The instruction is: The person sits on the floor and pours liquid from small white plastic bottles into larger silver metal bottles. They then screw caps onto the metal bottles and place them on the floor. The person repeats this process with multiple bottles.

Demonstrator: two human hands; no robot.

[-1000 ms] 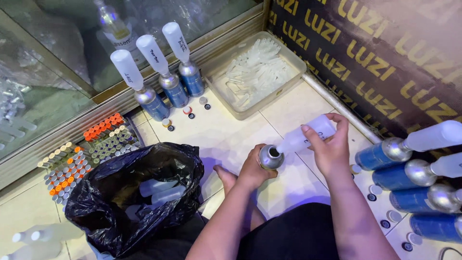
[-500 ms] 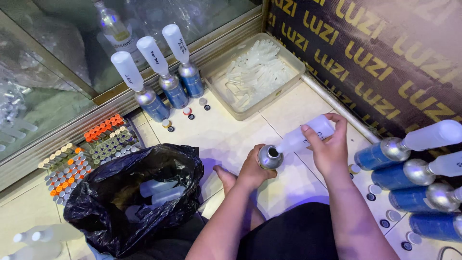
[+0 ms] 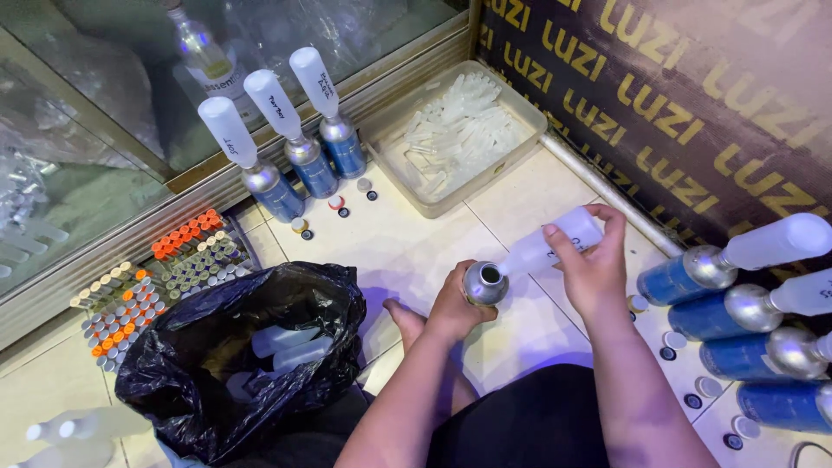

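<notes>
Left hand (image 3: 452, 305): clenched around the open-mouthed metal can (image 3: 484, 283).
Right hand (image 3: 593, 269): grasping the white plastic bottle (image 3: 548, 245), its tip just beside the can's mouth.
Floor: tiled floor (image 3: 407, 251), black bag (image 3: 234, 360) near its left edge.

Pale square floor tiles (image 3: 407, 251) with thin dark joints cover the ground. Along the far edge runs a glass display cabinet (image 3: 104, 130) with a brass-coloured frame. To the right stands a dark wall panel (image 3: 693, 113) printed with repeating gold lettering. The light is cool, with a bluish-purple tint on the tiles.
</notes>
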